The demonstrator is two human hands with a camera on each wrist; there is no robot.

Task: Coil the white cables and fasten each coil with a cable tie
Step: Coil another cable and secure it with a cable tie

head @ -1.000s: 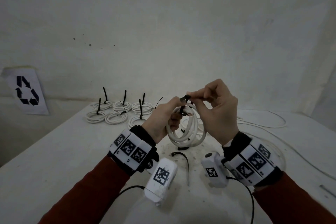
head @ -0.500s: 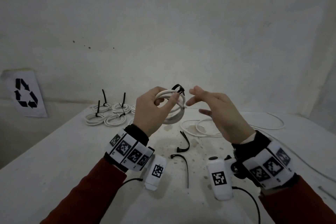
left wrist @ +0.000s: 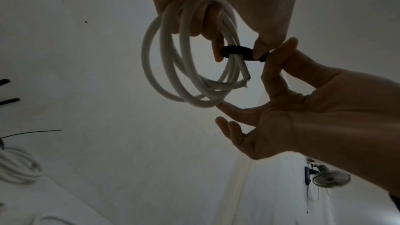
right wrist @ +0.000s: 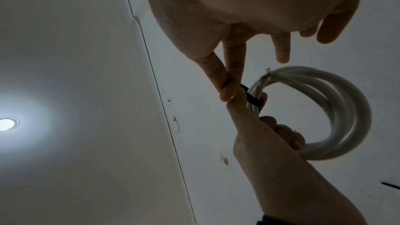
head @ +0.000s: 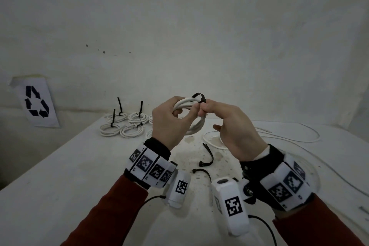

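At the far left of the desk (head: 60, 166) lie the finished coils (head: 123, 126), each already bound with a black tie whose tail stands up, so several cables are done and this one is mid-way.

The left hand (head: 169, 124) holds the white cable coil (head: 191, 118) up above the desk, fingers curled through and round its loops; the left wrist view shows both cut ends of the cable lying free inside the ring. A black cable tie (left wrist: 237, 52) loops round the bundle near those ends and looks slack there, with a gap between strap and strands.

The right hand (head: 233, 132) pinches the tie's end between thumb and forefinger at the top of the coil, the other fingers spread loosely. The step in hand, as I judge it, is cinching the tie. The next move calls for a steady pull on the tail while the left hand keeps the loops and loose ends gathered, so none slips out of the strap.

Below lie spare cable ties (head: 206, 156) on the desk, and to the right loose white cables (head: 289, 138) wait uncoiled.
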